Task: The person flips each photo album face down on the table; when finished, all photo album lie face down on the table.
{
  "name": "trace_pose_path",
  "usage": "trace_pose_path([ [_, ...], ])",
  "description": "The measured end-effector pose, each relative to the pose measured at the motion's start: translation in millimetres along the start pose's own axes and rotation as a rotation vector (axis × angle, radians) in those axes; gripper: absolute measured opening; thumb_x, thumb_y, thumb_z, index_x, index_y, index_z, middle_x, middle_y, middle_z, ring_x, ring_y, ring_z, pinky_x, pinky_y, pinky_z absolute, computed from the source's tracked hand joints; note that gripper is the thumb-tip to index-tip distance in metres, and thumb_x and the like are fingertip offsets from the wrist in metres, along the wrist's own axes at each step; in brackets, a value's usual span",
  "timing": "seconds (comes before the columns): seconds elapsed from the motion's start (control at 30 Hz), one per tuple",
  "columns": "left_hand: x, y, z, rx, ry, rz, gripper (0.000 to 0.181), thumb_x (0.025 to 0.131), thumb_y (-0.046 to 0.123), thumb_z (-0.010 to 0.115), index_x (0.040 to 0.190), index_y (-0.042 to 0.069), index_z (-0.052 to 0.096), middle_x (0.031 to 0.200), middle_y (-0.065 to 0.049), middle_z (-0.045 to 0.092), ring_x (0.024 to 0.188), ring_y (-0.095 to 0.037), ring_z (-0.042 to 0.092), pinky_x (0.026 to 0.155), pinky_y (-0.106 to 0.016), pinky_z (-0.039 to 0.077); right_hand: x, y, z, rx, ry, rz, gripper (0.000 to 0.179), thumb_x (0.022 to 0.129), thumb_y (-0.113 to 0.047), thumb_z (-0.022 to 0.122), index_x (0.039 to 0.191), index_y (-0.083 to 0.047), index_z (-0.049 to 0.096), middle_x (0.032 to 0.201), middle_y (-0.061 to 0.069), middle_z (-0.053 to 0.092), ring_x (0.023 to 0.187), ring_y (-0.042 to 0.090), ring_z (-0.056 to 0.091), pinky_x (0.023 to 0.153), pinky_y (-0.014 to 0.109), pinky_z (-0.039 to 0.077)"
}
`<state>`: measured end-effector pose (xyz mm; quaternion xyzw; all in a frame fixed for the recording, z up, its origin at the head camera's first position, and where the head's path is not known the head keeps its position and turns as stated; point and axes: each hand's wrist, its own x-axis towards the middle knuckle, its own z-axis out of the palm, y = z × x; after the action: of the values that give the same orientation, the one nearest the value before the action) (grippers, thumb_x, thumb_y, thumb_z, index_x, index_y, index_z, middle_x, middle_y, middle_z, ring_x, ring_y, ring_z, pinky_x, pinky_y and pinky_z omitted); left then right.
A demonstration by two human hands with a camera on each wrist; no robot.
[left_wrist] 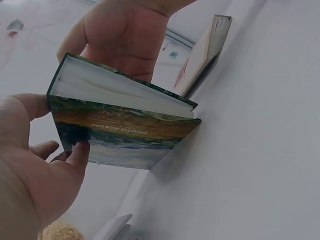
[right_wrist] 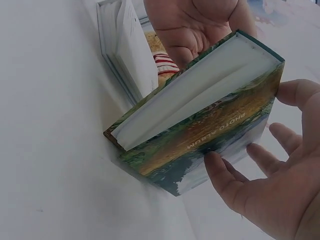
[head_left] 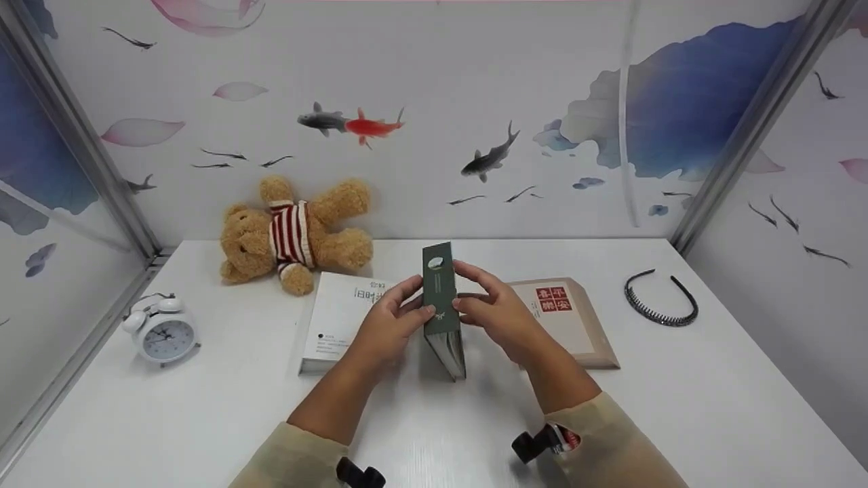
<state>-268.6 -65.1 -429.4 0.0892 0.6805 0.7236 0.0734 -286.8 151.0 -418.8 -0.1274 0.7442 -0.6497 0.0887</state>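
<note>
A photo album point(head_left: 439, 291) with a dark green spine and a painted landscape cover stands spine up at the middle of the table, its lower edges close over the tabletop. My left hand point(head_left: 390, 318) holds it by the left cover near the spine. From the other side my right hand point(head_left: 502, 315) holds the right cover, its fingertips spread over the printed picture. Both wrist views show "PHOTO ALBUM" lettering and the white page block point(right_wrist: 195, 92) between slightly parted covers. Behind my left hand lies a thick white book point(head_left: 332, 325); beside my right hand lies a beige book point(head_left: 576, 325).
A teddy bear point(head_left: 291, 234) in a striped sweater lies at the back left against the wall. The white alarm clock point(head_left: 166, 332) stands at the left, and a black headband point(head_left: 661, 315) lies at the right. Patterned panels enclose the white table point(head_left: 434, 434).
</note>
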Motion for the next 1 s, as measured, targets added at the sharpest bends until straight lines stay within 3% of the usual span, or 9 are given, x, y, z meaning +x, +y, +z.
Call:
trace_pose_path([
  [0.2,0.9,-2.7,-0.5,-0.075,-0.048,-0.033,0.062,0.108,0.019,0.056,0.167,0.014,0.037,0.176,-0.006,0.033,0.162,-0.023,0.038,0.129,-0.044,0.040,0.7,1,-3,0.039,0.006,0.053,0.057,0.103,-0.017,0.063,0.155,-0.039,0.055,0.162,0.002,0.050,0.140,0.025,0.064,0.115,0.047,0.056],
  [0.3,0.7,-2.1,-0.6,-0.099,-0.053,-0.030,0.062,0.107,0.017,0.055,0.167,0.014,0.038,0.177,-0.006,0.032,0.162,-0.024,0.038,0.129,-0.043,0.040,0.3,1,-2,0.077,0.012,0.059,0.057,0.102,-0.015,0.063,0.155,-0.037,0.056,0.164,0.003,0.049,0.141,0.027,0.063,0.115,0.048,0.056],
  [0.47,-1.1,-0.7,-3.3,-0.059,-0.036,-0.011,0.061,0.107,0.019,0.060,0.165,0.014,0.041,0.176,-0.005,0.034,0.162,-0.028,0.038,0.130,-0.044,0.038,0.7,0,1,0.138,-0.001,0.037,0.059,0.103,-0.014,0.061,0.158,-0.032,0.053,0.169,0.002,0.040,0.145,0.029,0.060,0.115,0.046,0.056],
  [0.57,-1.9,0.2,-4.5,-0.018,-0.021,-0.011,0.058,0.108,0.021,0.061,0.163,0.016,0.045,0.174,-0.005,0.038,0.161,-0.029,0.039,0.131,-0.045,0.037,0.9,0,0,0.154,-0.002,0.025,0.060,0.102,-0.011,0.060,0.158,-0.030,0.053,0.166,0.004,0.046,0.143,0.028,0.062,0.116,0.044,0.055],
  [0.67,-2.0,-0.7,-5.0,0.035,-0.014,-0.030,0.055,0.108,0.022,0.061,0.162,0.022,0.048,0.174,-0.005,0.039,0.161,-0.030,0.040,0.130,-0.048,0.038,1.1,0,-4,0.134,0.019,0.025,0.060,0.100,-0.009,0.061,0.156,-0.029,0.055,0.159,0.007,0.056,0.141,0.028,0.063,0.120,0.046,0.051],
  [0.8,-1.3,-5.3,-5.0,0.080,-0.035,-0.094,0.055,0.109,0.026,0.060,0.163,0.027,0.046,0.177,-0.004,0.032,0.159,-0.032,0.043,0.128,-0.051,0.041,2.3,-1,-9,0.074,0.075,0.026,0.062,0.098,-0.006,0.064,0.155,-0.030,0.058,0.159,0.006,0.056,0.146,0.029,0.057,0.123,0.053,0.047],
  [1.0,0.9,-16.3,-3.4,0.129,-0.060,-0.184,0.065,0.108,0.029,0.062,0.167,0.015,0.038,0.177,-0.015,0.029,0.162,-0.038,0.036,0.130,-0.054,0.036,4.7,3,-13,-0.040,0.140,0.087,0.063,0.097,-0.009,0.071,0.155,-0.030,0.058,0.151,0.013,0.058,0.137,0.032,0.059,0.110,0.046,0.059],
])
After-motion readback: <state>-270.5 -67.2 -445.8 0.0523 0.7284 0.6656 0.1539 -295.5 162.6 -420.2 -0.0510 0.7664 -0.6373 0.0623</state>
